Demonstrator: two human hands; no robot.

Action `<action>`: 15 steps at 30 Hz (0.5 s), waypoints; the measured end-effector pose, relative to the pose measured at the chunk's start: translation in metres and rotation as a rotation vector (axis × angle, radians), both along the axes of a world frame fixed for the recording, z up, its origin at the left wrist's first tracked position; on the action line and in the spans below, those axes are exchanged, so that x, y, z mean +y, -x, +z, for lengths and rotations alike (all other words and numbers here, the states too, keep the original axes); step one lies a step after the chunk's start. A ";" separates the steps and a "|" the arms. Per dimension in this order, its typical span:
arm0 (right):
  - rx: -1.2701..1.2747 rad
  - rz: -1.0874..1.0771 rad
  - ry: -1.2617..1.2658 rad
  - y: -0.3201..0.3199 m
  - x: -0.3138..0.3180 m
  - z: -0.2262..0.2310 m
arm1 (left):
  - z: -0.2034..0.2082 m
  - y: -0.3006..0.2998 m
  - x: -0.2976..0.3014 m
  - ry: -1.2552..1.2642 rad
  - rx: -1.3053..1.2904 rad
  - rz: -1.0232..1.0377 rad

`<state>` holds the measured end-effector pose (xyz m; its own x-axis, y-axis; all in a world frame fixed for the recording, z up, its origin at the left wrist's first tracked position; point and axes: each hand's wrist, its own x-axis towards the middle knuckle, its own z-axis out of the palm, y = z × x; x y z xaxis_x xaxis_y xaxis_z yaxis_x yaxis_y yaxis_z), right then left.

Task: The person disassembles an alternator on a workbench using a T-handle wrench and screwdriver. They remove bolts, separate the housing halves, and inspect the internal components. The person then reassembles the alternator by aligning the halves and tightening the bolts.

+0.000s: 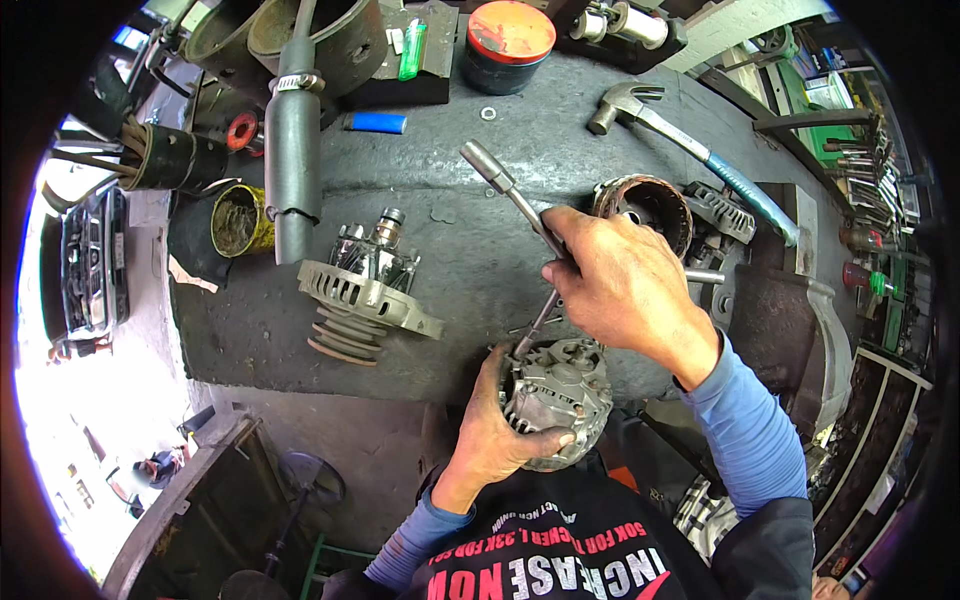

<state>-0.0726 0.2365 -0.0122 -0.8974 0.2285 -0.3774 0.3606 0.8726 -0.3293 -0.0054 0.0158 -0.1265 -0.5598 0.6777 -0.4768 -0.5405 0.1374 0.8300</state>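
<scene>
The socket wrench [510,195] tip is hidden inside the alternator housing [556,400] — its handle is partly covered by fingers [575,235].

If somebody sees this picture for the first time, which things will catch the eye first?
At centre, the right hand drives a long wrench into a grey housing, which the left hand grips at the bench edge. To their left lies a finned rotor part; a hammer lies at upper right.

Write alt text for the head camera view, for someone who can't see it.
A left hand grips a grey alternator housing at a workbench edge while the right hand works a long metal tool into it. A rotor assembly and hammer lie nearby.
</scene>
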 end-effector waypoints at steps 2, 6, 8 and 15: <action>-0.051 0.020 0.007 0.004 0.000 0.000 | -0.001 -0.001 -0.002 0.000 0.006 0.002; -0.072 0.084 -0.026 0.006 0.007 -0.015 | -0.003 0.000 -0.001 -0.014 -0.019 -0.007; -0.092 0.104 -0.040 0.007 0.012 -0.021 | -0.002 0.001 -0.001 0.003 0.018 -0.032; 0.035 0.252 0.048 -0.001 0.013 -0.013 | 0.006 0.005 -0.004 0.021 0.048 -0.047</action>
